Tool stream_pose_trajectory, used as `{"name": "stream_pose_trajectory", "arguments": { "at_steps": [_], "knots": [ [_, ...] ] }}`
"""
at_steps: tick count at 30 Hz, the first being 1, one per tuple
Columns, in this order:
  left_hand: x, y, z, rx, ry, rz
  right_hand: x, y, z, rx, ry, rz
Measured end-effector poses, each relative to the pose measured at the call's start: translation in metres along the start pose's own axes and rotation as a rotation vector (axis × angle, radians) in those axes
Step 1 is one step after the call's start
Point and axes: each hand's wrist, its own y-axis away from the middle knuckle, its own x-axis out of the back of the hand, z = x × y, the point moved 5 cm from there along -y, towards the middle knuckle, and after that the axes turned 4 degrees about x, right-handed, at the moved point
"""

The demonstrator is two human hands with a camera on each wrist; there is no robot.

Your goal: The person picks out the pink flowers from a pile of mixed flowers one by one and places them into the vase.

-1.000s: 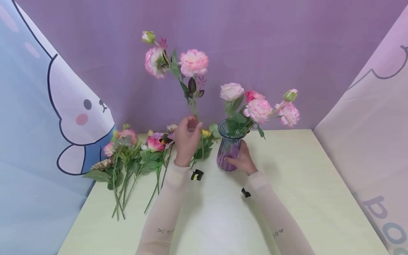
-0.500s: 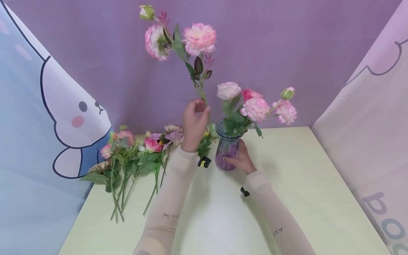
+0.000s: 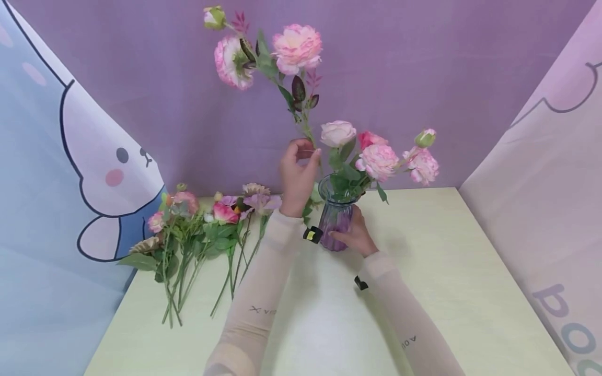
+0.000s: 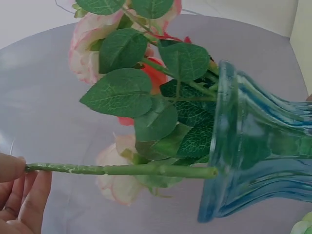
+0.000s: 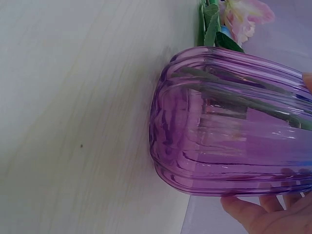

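Observation:
My left hand [image 3: 299, 175] pinches the green stem of a pink-and-white artificial flower spray [image 3: 297, 49] with two blooms and a bud. In the left wrist view the lower end of that stem [image 4: 161, 170] is level with the mouth of the glass vase [image 4: 226, 146]; whether it is over or beside the rim I cannot tell. Around the lower body of the ribbed blue-to-purple vase [image 3: 335, 227], my right hand [image 3: 358, 235] holds with thumb and fingers. Pink and white flowers [image 3: 378, 162] stand in it, their stems [image 5: 253, 105] visible through the purple glass.
Several loose artificial flowers [image 3: 185, 235] lie on the left of the pale table [image 3: 423, 292], with stems toward the front. A purple backdrop [image 3: 400, 62] rises behind the table, and printed cloth [image 3: 113, 167] hangs at the left side.
My left hand has lifted the flower spray and carried it right, closer to the vase mouth. My right hand stays on the vase.

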Motion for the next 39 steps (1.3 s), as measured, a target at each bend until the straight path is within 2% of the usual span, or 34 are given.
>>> {"name": "stream_pose_trajectory", "arguments": {
  "at_steps": [5, 11, 18, 22, 27, 34, 39],
  "knots": [
    [0.000, 0.005, 0.022, 0.013, 0.012, -0.002, 0.000, 0.000, 0.001, 0.004, -0.008, 0.006],
    [-0.004, 0.004, 0.025, 0.008, 0.045, -0.005, 0.000, -0.001, 0.001, 0.016, 0.000, 0.008],
    [-0.011, -0.003, -0.011, 0.036, 0.087, -0.006, 0.000, -0.001, 0.000, 0.005, -0.003, 0.004],
    [-0.012, -0.004, -0.020, 0.025, 0.059, -0.003, -0.001, -0.001, 0.000, -0.001, -0.008, 0.006],
    [-0.017, 0.001, -0.031, -0.012, -0.010, -0.037, 0.000, 0.000, 0.000, 0.001, -0.002, 0.006],
    [-0.027, 0.009, -0.046, -0.002, -0.019, -0.075, -0.001, 0.000, 0.001, -0.003, -0.001, 0.008],
    [-0.034, 0.015, -0.050, -0.004, -0.055, -0.115, 0.000, -0.001, 0.002, -0.010, 0.002, 0.005]
  ]
}}
